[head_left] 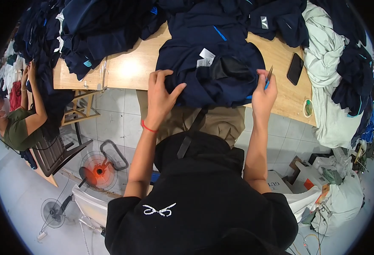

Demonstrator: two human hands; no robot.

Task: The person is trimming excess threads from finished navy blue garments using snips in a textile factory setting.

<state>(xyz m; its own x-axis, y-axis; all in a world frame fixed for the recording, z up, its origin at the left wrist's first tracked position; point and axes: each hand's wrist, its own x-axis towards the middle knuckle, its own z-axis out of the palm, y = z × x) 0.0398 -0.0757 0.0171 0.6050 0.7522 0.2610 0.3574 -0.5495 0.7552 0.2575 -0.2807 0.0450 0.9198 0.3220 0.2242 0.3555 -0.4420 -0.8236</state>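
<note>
A dark navy garment lies on the wooden table in front of me, its opening showing a black inner side and white labels. My left hand rests on the garment's left edge, thumb spread away from the fingers, gripping nothing visible. At the right edge, my right hand is closed around thread snips with a blue handle and a pointed tip that sticks up past the fingers. Its thumb and forefinger are next to the garment's edge; whether they also pinch the cloth, I cannot tell.
Piles of navy garments cover the table's far side. A black phone lies right of my right hand, beside pale cloth hanging over the edge. Left, a person sits handling clothes near a floor fan. Boxes stand low right.
</note>
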